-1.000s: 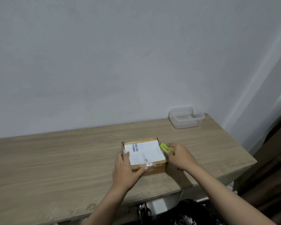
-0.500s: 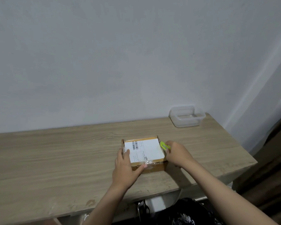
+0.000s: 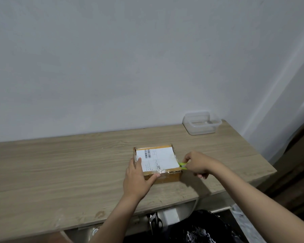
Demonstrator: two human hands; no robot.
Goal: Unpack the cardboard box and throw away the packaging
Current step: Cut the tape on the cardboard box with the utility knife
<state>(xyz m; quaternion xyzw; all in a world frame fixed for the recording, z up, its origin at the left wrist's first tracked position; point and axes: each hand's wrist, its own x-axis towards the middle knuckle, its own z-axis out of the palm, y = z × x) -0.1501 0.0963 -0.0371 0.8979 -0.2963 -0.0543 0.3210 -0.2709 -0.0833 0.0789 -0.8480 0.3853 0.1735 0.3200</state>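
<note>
Looking down from the head view, we see the cardboard box flat on the counter, our left hand pressing its near-left corner, fingers spread and clasping nothing. Our right hand pinches a small green cutter at the right edge. We judge the blade could slip toward the bracing thumb, or bite too deep and mark the contents.

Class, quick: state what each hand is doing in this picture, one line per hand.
Left hand: open, pressed flat on the brown cardboard box, bracing it.
Right hand: closed around a small lime-green plastic cutter at the box's right edge.
</note>
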